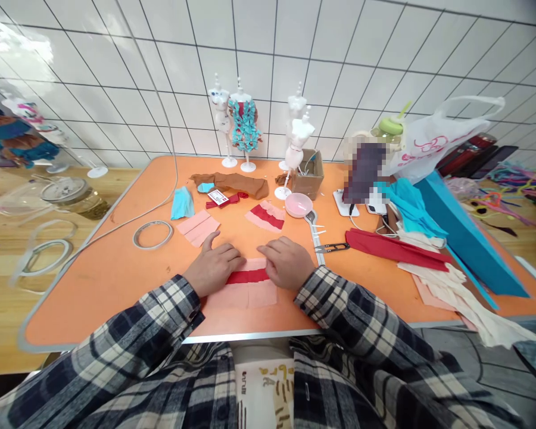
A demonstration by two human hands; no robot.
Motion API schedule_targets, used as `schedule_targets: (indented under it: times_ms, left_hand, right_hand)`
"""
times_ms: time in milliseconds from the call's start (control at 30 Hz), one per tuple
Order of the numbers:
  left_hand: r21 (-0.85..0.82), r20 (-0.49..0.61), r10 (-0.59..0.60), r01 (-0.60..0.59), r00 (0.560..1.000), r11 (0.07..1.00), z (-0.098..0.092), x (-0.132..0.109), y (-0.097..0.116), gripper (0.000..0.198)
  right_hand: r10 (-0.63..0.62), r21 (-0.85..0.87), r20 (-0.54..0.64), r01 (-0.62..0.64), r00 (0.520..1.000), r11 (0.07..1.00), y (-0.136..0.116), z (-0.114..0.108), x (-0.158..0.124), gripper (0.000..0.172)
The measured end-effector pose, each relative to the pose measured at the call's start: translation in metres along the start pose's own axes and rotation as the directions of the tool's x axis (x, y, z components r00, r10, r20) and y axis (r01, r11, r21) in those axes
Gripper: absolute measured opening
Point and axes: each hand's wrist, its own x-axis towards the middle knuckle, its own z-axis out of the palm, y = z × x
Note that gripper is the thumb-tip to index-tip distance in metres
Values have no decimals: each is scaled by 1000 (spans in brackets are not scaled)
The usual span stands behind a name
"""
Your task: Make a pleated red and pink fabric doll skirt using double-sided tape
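A pink crepe-like piece (239, 295) with a red strip (249, 276) across it lies flat near the table's front edge. My left hand (217, 264) rests palm down on its left end, thumb spread away and fingers stretched over the strip. On the right end lies my right hand (289, 262), index finger reaching left and the other fingers slightly bent; it is open too. Its palm side is hidden. Just beyond the hands are a pink piece with a red band (267, 215) and a folded pink piece (198, 227).
Thread snips (332, 248) and a red cloth roll (397, 249) lie to the right. A pink bowl (299, 205) stands near a small cardboard box (308, 174). Tape rings (152, 235) lie at left. Small white mannequins (300, 134) stand along the tiled wall.
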Motion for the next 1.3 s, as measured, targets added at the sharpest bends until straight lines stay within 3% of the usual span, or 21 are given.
schedule_targets:
  times_ms: [100, 267, 400, 567, 667, 800, 867, 1000, 1200, 1300]
  left_hand:
    - [34, -5, 0, 0, 1000, 999, 3, -1, -1, 32]
    - [15, -8, -45, 45, 999, 999, 6, -4, -5, 32]
    - [-81, -13, -175, 173, 985, 982, 6, -9, -12, 26]
    - [-148, 55, -310, 315, 949, 938, 4, -14, -17, 21]
    - [-158, 65, -318, 325, 946, 933, 3, -13, -16, 16]
    - [-161, 57, -321, 326, 945, 931, 3, -12, -14, 16]
    - [-166, 57, -323, 328, 945, 930, 4, -13, -14, 16]
    - [-180, 60, -327, 333, 943, 926, 5, -13, -16, 17]
    - [-162, 49, -298, 302, 953, 940, 5, -14, -17, 19]
    - [-137, 26, -261, 262, 965, 955, 4, -16, -16, 19]
  right_hand:
    - [-62, 39, 38, 61, 997, 997, -7, 12, 15, 32]
    - [-74, 84, 109, 65, 991, 994, 2, 28, 23, 25]
    - [-38, 87, 101, 29, 994, 996, 7, 29, 20, 24]
    - [15, 60, 112, -21, 994, 998, 0, 20, 19, 24]
    - [49, 36, 84, -52, 995, 998, -10, 10, 20, 22]
    - [-28, -5, 106, 28, 994, 1000, -19, 4, 26, 28]
    - [-72, -32, 162, 78, 984, 996, -18, 7, 30, 19]
    - [-87, -65, 208, 103, 974, 993, -9, 16, 32, 25]
    - [-3, -59, 184, 14, 983, 998, -5, 22, 27, 24]
    - [-14, -100, 153, 30, 988, 995, -6, 25, 23, 25]
